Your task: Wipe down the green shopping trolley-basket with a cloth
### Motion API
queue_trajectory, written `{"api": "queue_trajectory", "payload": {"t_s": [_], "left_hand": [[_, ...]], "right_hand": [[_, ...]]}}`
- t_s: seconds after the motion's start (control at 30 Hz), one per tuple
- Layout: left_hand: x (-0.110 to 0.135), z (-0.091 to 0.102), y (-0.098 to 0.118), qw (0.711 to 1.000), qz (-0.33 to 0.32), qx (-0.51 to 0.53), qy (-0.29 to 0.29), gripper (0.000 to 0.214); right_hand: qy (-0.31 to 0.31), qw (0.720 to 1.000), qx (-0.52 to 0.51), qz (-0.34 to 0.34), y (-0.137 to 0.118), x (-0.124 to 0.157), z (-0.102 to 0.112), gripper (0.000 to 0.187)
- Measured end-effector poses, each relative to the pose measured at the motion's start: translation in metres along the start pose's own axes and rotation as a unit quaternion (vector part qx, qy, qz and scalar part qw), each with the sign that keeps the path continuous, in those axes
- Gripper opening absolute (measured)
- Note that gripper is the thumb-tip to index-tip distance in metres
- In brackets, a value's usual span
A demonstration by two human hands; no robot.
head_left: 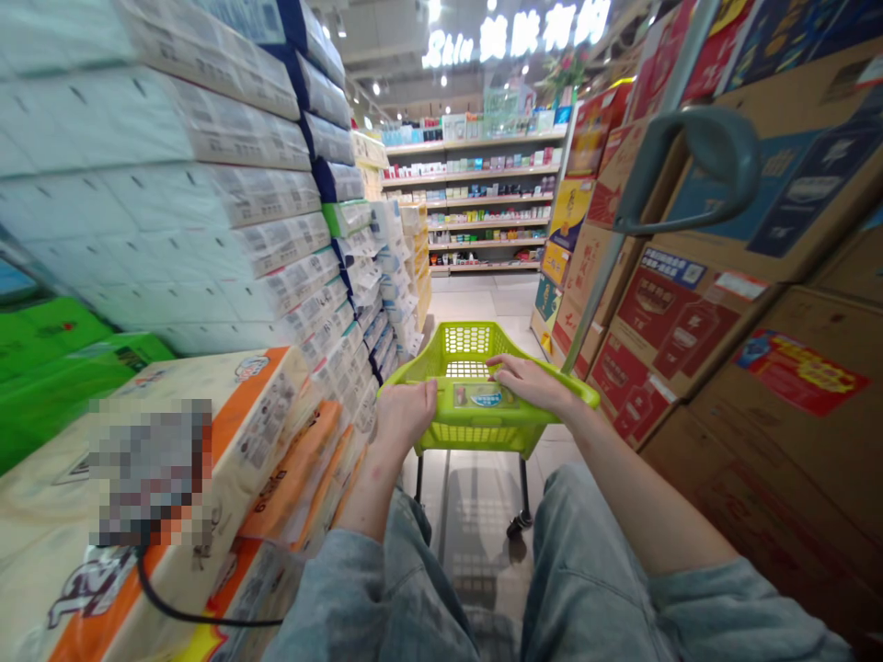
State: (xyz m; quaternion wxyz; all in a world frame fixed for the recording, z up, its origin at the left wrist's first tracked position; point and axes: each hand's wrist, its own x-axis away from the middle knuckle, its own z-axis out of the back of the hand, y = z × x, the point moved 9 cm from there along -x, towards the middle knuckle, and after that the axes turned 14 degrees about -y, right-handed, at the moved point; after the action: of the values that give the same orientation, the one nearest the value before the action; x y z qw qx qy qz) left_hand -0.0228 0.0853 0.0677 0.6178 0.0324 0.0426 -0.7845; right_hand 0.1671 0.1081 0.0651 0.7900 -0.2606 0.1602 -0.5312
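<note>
A lime-green plastic shopping cart (479,437) with perforated basket walls stands in front of me on dark legs. Its basket looks bare where I can see into it. My left hand (408,412) is closed around the left part of the cart's handle, thumb towards the middle. On the handle's right part lies my right hand (530,380), its fingers stretched loosely leftward and slightly apart over the inner edge. A label with a blue oval (485,396) sits on the handle between both hands.
Stacked tissue packs (241,175) wall the left side, with orange-and-cream packs (255,414) close by. Printed cartons (680,313) line the right, where a grey loop handle on a pole (690,175) leans in. Tiled floor (475,299) leads to stocked shelves (475,193).
</note>
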Motion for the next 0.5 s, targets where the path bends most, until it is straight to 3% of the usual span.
{"api": "queue_trajectory", "payload": {"t_s": [0.1, 0.2, 0.37, 0.43, 0.5], "left_hand": [[0.000, -0.008, -0.003, 1.000, 0.012, -0.008, 0.001, 0.066], [0.002, -0.010, 0.002, 1.000, 0.012, -0.002, 0.015, 0.067], [0.006, -0.006, 0.013, 0.999, 0.011, 0.002, 0.040, 0.066], [0.007, -0.005, 0.015, 0.999, 0.015, 0.004, 0.047, 0.065], [0.007, -0.004, 0.016, 0.998, 0.021, 0.006, 0.054, 0.064]], "right_hand": [[0.006, 0.999, 0.037, 0.001, 0.000, -0.001, -0.001, 0.033], [-0.038, 0.998, 0.046, 0.006, 0.001, -0.012, -0.005, 0.032], [-0.144, 0.981, 0.066, -0.109, 0.017, -0.035, -0.014, 0.031], [-0.135, 0.979, 0.077, -0.131, 0.013, -0.036, -0.014, 0.032], [-0.085, 0.988, 0.075, -0.100, -0.001, -0.031, -0.012, 0.034]]}}
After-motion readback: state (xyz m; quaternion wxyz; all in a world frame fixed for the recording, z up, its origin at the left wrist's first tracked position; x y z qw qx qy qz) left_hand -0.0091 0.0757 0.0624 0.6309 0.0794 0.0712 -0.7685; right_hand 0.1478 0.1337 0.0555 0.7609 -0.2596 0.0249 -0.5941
